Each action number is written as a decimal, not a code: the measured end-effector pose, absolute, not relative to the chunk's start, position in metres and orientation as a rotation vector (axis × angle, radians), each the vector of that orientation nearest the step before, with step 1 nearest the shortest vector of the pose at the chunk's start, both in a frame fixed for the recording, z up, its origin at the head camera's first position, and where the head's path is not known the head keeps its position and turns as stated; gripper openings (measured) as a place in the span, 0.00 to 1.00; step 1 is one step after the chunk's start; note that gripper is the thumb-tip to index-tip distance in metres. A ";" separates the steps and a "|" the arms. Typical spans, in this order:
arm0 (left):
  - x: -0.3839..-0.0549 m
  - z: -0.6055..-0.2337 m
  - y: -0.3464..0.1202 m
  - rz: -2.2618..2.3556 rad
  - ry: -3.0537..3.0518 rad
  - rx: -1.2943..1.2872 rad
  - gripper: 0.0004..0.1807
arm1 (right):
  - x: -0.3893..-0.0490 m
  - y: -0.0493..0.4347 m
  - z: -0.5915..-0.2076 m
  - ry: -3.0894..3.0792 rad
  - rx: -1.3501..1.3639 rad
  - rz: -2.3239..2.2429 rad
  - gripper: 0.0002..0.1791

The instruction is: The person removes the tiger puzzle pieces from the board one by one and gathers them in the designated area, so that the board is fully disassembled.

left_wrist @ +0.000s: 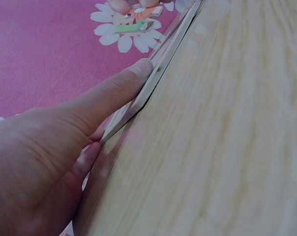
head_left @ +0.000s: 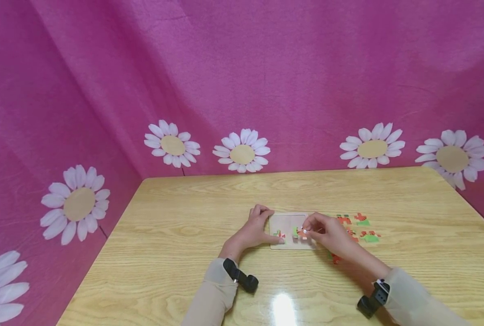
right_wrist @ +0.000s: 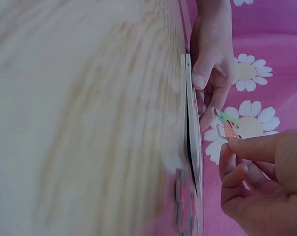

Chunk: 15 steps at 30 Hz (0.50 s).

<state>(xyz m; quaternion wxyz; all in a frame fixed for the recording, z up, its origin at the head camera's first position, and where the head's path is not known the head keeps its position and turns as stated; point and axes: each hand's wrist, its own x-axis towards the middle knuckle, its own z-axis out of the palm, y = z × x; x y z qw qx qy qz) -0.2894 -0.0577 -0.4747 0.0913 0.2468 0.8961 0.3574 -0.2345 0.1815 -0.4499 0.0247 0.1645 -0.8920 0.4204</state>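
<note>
A shallow wooden puzzle board (head_left: 287, 221) lies on the table. My left hand (head_left: 252, 232) holds it at its left side, thumb along the front edge and fingers at the far left corner. A small puzzle piece (head_left: 280, 234) in green and red sits in the board's near left corner, beside the thumb. My right hand (head_left: 334, 236) pinches an orange and green puzzle piece (right_wrist: 229, 125) between thumb and fingers. In the left wrist view, that piece (left_wrist: 134, 23) is raised above the board and tilted.
Several loose puzzle pieces (head_left: 369, 237) in red, orange and green lie right of the board, some partly hidden by the right hand. The wooden table (head_left: 177, 240) meets a pink curtain (head_left: 299, 81) with white flowers at its back and sides.
</note>
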 end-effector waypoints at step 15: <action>-0.288 -0.473 -0.058 1.072 2.649 0.722 0.47 | -0.221 0.204 -0.451 -2.759 0.549 1.252 0.08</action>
